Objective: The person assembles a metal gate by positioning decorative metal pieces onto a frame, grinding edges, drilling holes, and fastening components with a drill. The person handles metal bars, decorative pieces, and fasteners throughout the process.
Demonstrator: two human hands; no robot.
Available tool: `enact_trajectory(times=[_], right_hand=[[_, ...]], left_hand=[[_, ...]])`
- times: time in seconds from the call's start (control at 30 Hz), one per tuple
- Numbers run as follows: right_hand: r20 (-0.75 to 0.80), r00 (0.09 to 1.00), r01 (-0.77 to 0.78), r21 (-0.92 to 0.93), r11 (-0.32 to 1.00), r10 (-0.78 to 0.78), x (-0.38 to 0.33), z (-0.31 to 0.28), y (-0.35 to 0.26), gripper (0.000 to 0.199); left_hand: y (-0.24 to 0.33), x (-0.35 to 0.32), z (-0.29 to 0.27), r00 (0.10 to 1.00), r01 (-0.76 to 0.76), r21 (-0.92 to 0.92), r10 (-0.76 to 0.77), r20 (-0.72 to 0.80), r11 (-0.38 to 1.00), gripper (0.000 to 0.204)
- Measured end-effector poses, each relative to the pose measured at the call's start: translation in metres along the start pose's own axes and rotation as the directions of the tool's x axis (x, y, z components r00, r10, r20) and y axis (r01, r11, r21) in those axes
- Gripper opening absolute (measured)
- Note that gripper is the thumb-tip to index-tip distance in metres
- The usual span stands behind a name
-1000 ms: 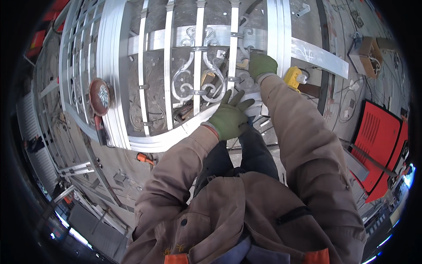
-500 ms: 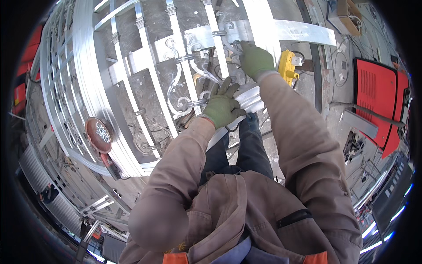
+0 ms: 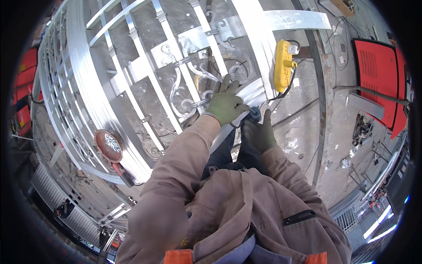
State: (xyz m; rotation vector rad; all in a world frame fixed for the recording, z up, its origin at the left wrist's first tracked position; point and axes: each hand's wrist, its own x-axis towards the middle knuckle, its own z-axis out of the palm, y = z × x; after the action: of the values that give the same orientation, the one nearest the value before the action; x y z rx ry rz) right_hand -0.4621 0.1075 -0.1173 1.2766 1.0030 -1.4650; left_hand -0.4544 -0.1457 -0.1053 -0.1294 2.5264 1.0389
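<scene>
My left hand (image 3: 225, 104), in a green glove, lies on the lower rail of a silvery metal railing panel (image 3: 255, 93). Its fingers are stretched and spread toward the scrolled ornament (image 3: 180, 90) between the bars. In a green glove too, my right hand (image 3: 260, 134) hangs lower, in shadow beside my trouser leg. The thumb points up, apart from the fingers, and nothing shows in the hand. Just above it is a small round blue-green thing (image 3: 255, 113) whose kind I cannot make out.
A yellow power strip (image 3: 283, 66) with plugs and a black cable sits on the panel's right side. At the left, a reddish-brown dish (image 3: 108, 146) of small metal pieces stands by the thick rails. A red machine cabinet (image 3: 380, 79) is at the far right.
My right hand has left the scrollwork at the upper right and come down beside my leg. My left hand stays on the rail. The view has shifted slightly.
</scene>
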Motion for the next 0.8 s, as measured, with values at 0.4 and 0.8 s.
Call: enact_trajectory(times=[0.4, 0.8], right_hand=[[0.091, 0.906, 0.345, 0.408, 0.845, -0.414, 0.07, -0.082, -0.001, 0.015], [0.189, 0.646, 0.67, 0.325, 0.668, -0.74, -0.227, -0.168, -0.103, 0.038]], left_hand=[[-0.022, 0.018, -0.022, 0.983, 0.008, 0.03, -0.002, -0.184, 1.0, 0.039], [-0.001, 0.056, -0.03, 0.879, 0.325, -0.204, -0.375, -0.296, 0.923, 0.05]])
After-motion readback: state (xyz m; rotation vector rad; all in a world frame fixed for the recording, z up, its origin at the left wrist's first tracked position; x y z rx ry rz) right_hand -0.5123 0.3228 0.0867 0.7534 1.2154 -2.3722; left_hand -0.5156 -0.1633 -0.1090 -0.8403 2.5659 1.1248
